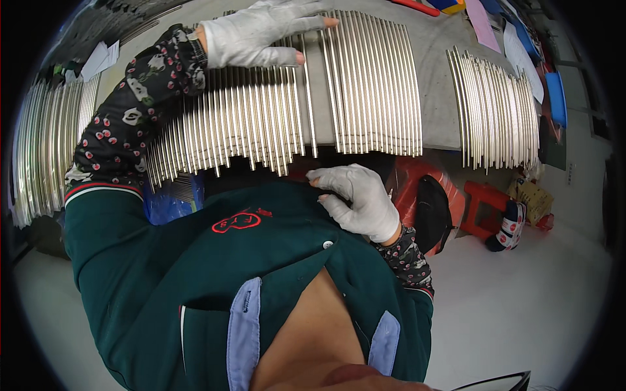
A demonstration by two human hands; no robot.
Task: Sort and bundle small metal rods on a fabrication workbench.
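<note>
My left hand [264, 36], in a white glove with bare fingertips, lies over the far part of a row of shiny metal rods [228, 124]. Its thumb and fingers are spread apart. One single rod [309, 104] lies close by the thumb, a little apart from that row; whether they touch I cannot tell. Right of it is a second, evenly lined row of rods [375, 85]. My right hand [358, 202], gloved too, hovers in front of the table's near edge below the rod ends. Its fingers are curved with the thumb apart, and nothing shows between them.
More rods [495, 111] lie at the right on the grey table [435, 85], and wrapped rods [49, 143] at the far left. Pink paper [482, 26] and a blue tray [556, 98] are at the back right. Below stand a red stool [482, 208] and a black-and-red bag.
</note>
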